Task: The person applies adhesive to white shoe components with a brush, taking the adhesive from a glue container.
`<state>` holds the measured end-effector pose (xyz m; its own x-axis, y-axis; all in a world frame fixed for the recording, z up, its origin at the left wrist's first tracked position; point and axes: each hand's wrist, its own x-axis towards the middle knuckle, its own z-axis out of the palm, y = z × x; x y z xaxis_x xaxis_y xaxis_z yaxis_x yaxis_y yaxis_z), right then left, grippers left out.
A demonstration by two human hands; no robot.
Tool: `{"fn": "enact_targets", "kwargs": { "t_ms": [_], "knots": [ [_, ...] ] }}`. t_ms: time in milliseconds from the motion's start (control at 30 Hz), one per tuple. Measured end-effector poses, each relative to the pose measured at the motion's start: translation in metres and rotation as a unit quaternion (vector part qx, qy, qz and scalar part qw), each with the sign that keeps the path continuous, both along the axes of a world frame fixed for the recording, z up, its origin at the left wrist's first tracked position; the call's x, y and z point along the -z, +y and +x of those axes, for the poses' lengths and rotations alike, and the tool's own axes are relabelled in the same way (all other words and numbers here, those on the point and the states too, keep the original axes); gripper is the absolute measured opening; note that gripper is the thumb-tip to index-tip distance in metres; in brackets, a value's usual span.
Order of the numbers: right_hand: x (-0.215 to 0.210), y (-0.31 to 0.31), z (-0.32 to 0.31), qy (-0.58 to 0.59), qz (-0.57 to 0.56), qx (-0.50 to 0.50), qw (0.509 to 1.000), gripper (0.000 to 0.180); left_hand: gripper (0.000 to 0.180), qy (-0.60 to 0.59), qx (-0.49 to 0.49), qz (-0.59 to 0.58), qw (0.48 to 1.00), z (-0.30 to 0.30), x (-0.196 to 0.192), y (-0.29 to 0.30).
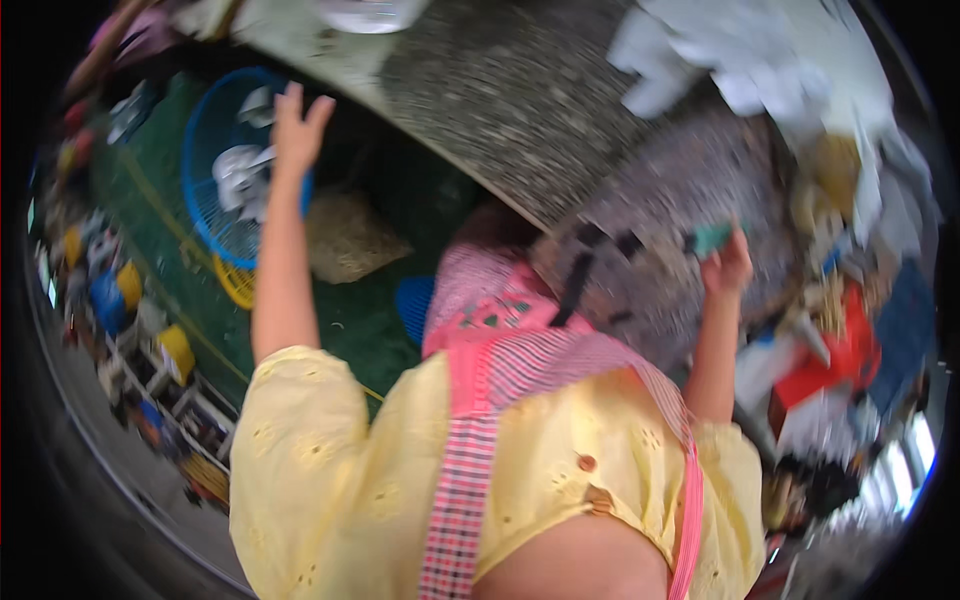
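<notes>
My left hand (298, 130) reaches out over the blue plastic basket (190, 215), fingers spread and nothing in them. White and grey crumpled pieces (240, 180) lie inside that basket, partly hidden by my forearm. On the right, my right hand (728, 270) is closed around a small green-handled tool (712, 238) with a dark end; blur hides its exact kind. It is above a rough grey-brown work surface (690, 190). Several black scraps, among them a long black strip (572, 290), lie on that surface nearer my apron (530, 365).
A dark speckled board (500, 100) lies on the table ahead. White sheets (740, 60) heap up at the far right, with a red bag (835, 350) below them. On the green floor are a beige sack (350, 238) and a yellow basket (232, 283). Cluttered shelves (165, 380) stand left.
</notes>
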<state>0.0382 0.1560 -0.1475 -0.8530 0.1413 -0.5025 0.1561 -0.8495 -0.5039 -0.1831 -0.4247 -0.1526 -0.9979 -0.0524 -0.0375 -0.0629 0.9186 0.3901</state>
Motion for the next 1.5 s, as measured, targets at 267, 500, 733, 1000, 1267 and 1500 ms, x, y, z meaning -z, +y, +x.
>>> {"fn": "enact_targets", "kwargs": {
  "t_ms": [267, 500, 733, 1000, 1267, 1500],
  "knots": [
    [-0.036, -0.026, -0.015, 0.011, 0.014, 0.009, 1.000, 0.006, 0.059, 0.045, 0.189, -0.074, 0.978, -0.081, 0.015, 0.077],
    [-0.025, -0.004, 0.042, -0.052, 0.068, 0.109, 0.990, 0.008, 0.042, 0.072, 0.043, -0.055, 0.995, -0.058, -0.024, 0.129],
    [-0.022, -0.010, 0.037, -0.035, 0.089, 0.106, 0.990, 0.008, 0.042, 0.306, -0.010, -0.087, 0.948, -0.101, -0.028, 0.093],
    [-0.031, -0.004, 0.029, -0.045, 0.112, 0.122, 0.985, 0.007, 0.072, 0.025, -0.217, 0.428, 0.877, -0.165, -0.006, 0.038],
    [-0.039, 0.016, 0.026, -0.079, 0.161, 0.174, 0.968, 0.008, 0.033, -0.142, -0.164, 0.488, 0.846, -0.147, -0.040, 0.023],
    [-0.072, 0.099, -0.007, -0.095, 0.625, 0.310, 0.710, 0.012, 0.043, 0.213, 0.241, 0.246, 0.914, -0.008, -0.161, 0.211]
  ]
}}
